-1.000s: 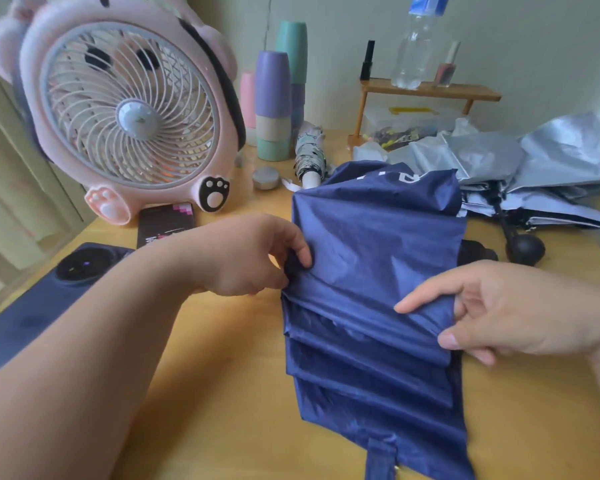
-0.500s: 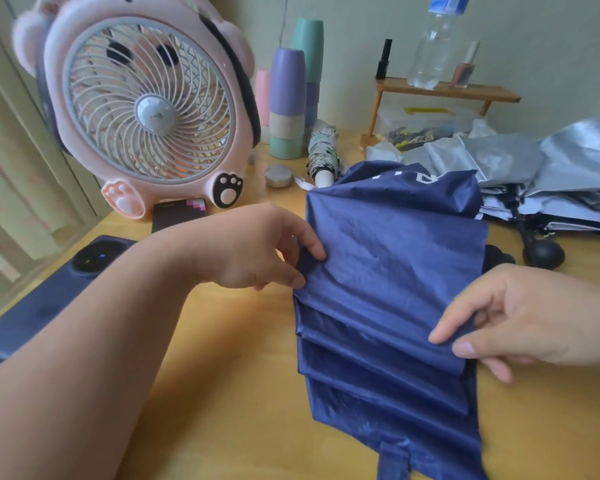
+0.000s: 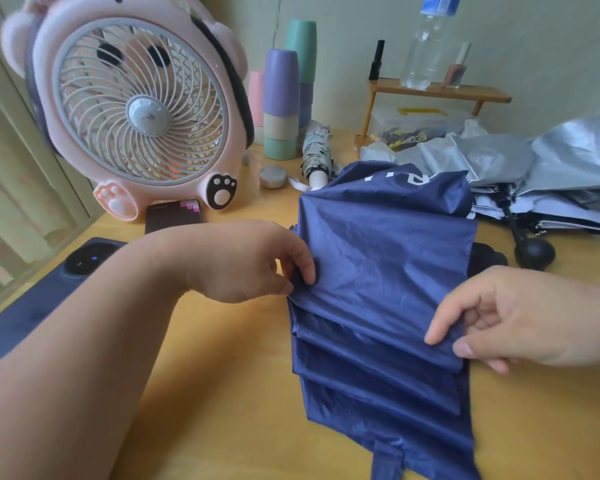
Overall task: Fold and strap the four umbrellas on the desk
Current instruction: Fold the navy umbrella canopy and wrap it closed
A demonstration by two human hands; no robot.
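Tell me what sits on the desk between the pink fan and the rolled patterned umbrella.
A small round grey tin lies between the fan and the rolled umbrella, in the head view.

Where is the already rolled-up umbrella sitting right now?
In the head view, the rolled umbrella lies at the desk's back centre, just right of the stacked cups and behind the navy umbrella.

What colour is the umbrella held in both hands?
Navy blue umbrella, seen in the head view.

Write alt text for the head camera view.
Two bare hands pinch opposite edges of a navy umbrella, left hand and right hand, pleating its canopy on a wooden desk. Behind: pink fan, silver umbrella.
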